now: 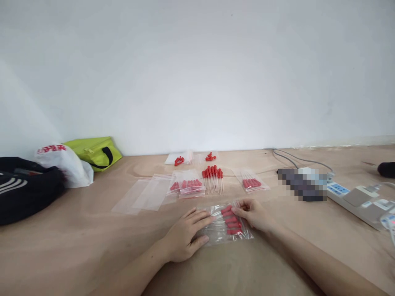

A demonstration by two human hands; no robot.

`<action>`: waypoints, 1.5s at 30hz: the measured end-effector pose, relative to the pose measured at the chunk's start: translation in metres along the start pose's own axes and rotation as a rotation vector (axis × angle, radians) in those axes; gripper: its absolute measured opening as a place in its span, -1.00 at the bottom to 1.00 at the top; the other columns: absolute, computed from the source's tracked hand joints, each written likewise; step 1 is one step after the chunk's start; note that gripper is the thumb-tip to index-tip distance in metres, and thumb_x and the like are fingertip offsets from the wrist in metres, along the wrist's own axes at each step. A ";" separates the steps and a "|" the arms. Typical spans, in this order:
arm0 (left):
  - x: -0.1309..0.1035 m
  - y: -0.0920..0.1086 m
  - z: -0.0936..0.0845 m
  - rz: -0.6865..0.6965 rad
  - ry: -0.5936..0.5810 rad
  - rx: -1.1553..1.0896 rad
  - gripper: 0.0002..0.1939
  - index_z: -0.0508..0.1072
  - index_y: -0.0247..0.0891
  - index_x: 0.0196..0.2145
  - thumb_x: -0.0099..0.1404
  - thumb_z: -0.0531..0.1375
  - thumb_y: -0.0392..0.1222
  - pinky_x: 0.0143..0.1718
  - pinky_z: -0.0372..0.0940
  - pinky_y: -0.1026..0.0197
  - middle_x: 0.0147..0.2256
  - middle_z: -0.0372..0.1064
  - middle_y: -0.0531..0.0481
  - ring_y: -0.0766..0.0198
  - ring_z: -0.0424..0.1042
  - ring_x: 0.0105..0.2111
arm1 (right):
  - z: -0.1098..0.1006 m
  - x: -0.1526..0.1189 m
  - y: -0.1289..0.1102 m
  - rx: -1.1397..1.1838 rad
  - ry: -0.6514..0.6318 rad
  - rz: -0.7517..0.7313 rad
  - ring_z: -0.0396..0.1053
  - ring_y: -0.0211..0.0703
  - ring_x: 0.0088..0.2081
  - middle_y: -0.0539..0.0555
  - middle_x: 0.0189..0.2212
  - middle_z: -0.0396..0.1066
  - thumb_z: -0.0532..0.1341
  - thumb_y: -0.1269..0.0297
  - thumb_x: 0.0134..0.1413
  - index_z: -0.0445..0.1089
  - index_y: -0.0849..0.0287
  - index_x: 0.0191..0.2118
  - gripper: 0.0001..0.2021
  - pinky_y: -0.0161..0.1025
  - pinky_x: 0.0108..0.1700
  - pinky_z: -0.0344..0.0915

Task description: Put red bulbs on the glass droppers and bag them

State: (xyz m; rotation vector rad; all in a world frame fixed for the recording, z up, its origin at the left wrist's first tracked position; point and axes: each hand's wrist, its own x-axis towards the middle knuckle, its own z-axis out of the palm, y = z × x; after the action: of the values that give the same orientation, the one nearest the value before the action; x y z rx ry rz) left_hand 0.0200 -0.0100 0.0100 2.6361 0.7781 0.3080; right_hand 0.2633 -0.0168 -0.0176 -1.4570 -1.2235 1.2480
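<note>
A clear zip bag (216, 237) lies flat on the table in front of me, holding several droppers with red rubber bulbs (233, 220) in a row, bulbs toward the right. My left hand (187, 236) rests on the bag's left part, fingers stretched out and spread. At the right end, my right hand (253, 214) pinches the bag's edge between thumb and fingers, beside the uppermost bulb. Just beyond the bag, several loose droppers (212, 176) lie together, bulbs pointing away from me. Filled bags (191, 187) overlap to their left, and another filled bag (256, 183) lies to their right.
Flat see-through bags (151, 195) overlap at left of centre. Small red pieces (179, 160) lie near the wall. A black bag (31, 191), a white plastic bag (72, 164) and a lime-green pouch (98, 152) stand left; a power strip (354, 205) with cables lies right.
</note>
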 end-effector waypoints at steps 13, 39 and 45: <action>-0.003 -0.009 0.006 -0.153 0.425 -0.042 -0.71 0.29 -0.18 -0.08 0.23 0.04 -0.23 0.06 0.07 -0.06 -0.04 0.22 -0.09 0.08 0.09 0.06 | -0.034 0.008 -0.013 0.322 0.178 -0.127 0.00 -0.44 -0.81 -0.18 -0.80 0.11 0.23 -0.09 -0.25 0.16 0.15 -0.51 -0.60 -0.44 -0.79 -0.07; -0.035 -0.096 -0.039 -0.886 0.546 0.483 -0.61 0.36 -0.42 -0.10 0.18 0.02 -0.14 0.02 0.09 0.05 0.00 0.24 -0.26 -0.01 0.17 0.04 | 0.014 0.064 0.004 -0.599 0.500 -0.523 0.33 -0.21 -0.42 0.10 -0.41 0.38 0.05 0.32 -0.08 0.34 0.21 -0.39 -0.84 -0.30 -0.32 0.23; -0.039 -0.115 -0.034 -0.941 0.509 0.335 -0.73 0.50 -0.25 -0.27 0.18 0.03 -0.21 -0.03 0.17 0.05 -0.08 0.37 -0.08 -0.01 0.25 0.00 | 0.037 0.096 -0.005 -0.608 0.579 -0.344 0.38 -0.14 -0.41 0.11 -0.52 0.42 0.06 0.31 -0.07 0.39 0.24 -0.42 -0.81 -0.29 -0.35 0.22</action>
State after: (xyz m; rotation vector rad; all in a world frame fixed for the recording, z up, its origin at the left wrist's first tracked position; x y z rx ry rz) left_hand -0.0771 0.0677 -0.0108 2.1260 2.2558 0.6042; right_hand 0.2290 0.0785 -0.0341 -1.7601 -1.4099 0.1793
